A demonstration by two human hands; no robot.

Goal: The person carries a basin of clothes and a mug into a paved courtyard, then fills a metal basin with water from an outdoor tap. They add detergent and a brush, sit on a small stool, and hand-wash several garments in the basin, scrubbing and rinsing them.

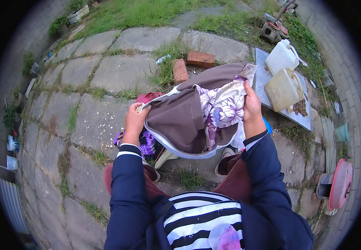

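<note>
A brown fabric piece (174,118) with a pale edging and a white-and-purple floral part (224,106) is held up in front of me, above my knees. My left hand (135,121) pinches its pale edge at the left. At the other side my right hand (252,106) grips the floral cloth, thumb on top and fingers mostly hidden behind it. Between the hands the fabric sags open, showing its brown inner face. Beneath its left side lies a purple patterned cloth (148,143), partly covered. Some red material (149,98) shows behind the left edge.
Two orange bricks (200,59) lie beyond the fabric. At the right, a grey slab (261,58) carries a white jug (281,57) and a yellowed jug (284,89). A pink basin (340,184) leans at the lower right. Grass grows between the paving stones (124,73).
</note>
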